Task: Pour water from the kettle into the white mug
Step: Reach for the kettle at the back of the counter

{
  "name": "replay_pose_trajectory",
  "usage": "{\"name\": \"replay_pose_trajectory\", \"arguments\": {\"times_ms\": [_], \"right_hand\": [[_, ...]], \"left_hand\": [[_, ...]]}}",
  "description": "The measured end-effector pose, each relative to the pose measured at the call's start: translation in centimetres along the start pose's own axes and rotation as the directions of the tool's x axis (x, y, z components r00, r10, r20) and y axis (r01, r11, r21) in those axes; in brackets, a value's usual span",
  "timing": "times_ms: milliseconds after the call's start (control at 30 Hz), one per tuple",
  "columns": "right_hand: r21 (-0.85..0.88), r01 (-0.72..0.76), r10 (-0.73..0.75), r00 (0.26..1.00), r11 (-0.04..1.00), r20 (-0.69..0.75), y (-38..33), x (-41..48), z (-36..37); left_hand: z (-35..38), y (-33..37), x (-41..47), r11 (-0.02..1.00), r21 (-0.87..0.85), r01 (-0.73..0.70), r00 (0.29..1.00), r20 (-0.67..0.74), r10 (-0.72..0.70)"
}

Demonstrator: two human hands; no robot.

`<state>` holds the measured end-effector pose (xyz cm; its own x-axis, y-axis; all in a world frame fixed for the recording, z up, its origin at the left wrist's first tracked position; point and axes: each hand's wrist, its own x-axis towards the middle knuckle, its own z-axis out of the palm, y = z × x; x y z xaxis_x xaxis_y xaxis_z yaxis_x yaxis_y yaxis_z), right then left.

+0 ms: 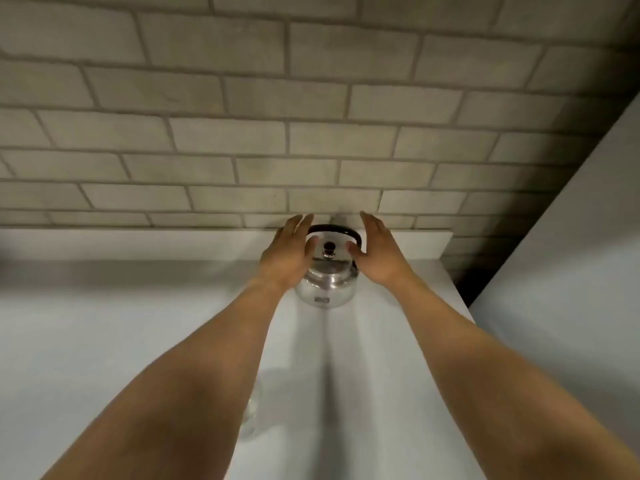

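Observation:
A shiny steel kettle (326, 285) with a black arched handle and a black lid knob stands on the white counter, close to the back wall. My left hand (289, 252) is at the kettle's left side and my right hand (375, 252) at its right side. Both hands have their fingers spread, and the thumbs reach in toward the lid. Neither hand grips the handle. A pale rounded object (252, 407), partly hidden under my left forearm, may be the white mug or a glass; I cannot tell which.
The white counter (104, 341) stretches left and toward me, with a low white ledge (173, 242) at its back. A grey brick-pattern wall (311, 133) rises behind. A white panel (571, 271) bounds the right side past a dark gap.

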<state>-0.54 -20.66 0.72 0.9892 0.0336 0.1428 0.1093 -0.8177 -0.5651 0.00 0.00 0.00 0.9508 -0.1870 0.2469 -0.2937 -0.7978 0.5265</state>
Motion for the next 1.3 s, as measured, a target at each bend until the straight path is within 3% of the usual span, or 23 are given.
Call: {"name": "replay_pose_trajectory", "arguments": {"times_ms": [233,400,567,733,967,1100,1300], "right_hand": [[0.144,0.2,-0.211,0.975,0.969,0.067,1.8,4.7,1.5],[0.133,0.365,-0.381,0.915,0.922,0.134,2.4,6.8,2.3],[0.151,0.376,-0.392,0.915,0.914,0.093,2.5,6.7,1.7],[0.131,0.4,-0.406,0.914,0.907,0.017,0.7,4.3,-0.9],[0.036,0.36,-0.361,0.928,0.932,0.087,-1.8,-1.4,-5.0],[0.024,0.392,-0.392,0.919,0.92,0.026,-3.0,-6.3,-6.3],[0.056,0.36,-0.36,0.933,0.931,-0.014,-3.9,-12.5,-7.0]], "left_hand": [[2.4,-0.8,4.7,0.997,0.063,-0.034,0.992,0.121,0.026],[2.2,-1.2,5.8,0.983,0.148,-0.109,0.982,0.17,0.083],[1.7,-0.3,5.2,0.963,0.229,-0.145,0.98,0.164,0.109],[-0.2,2.0,2.9,0.97,0.197,-0.141,0.983,0.145,0.113],[-3.2,5.4,-3.3,0.909,0.338,-0.243,0.97,0.064,0.235],[-4.5,7.1,-7.3,0.954,0.183,-0.236,0.972,0.041,0.232],[-4.9,8.7,-12.8,0.973,0.086,-0.216,0.975,-0.025,0.219]]}}
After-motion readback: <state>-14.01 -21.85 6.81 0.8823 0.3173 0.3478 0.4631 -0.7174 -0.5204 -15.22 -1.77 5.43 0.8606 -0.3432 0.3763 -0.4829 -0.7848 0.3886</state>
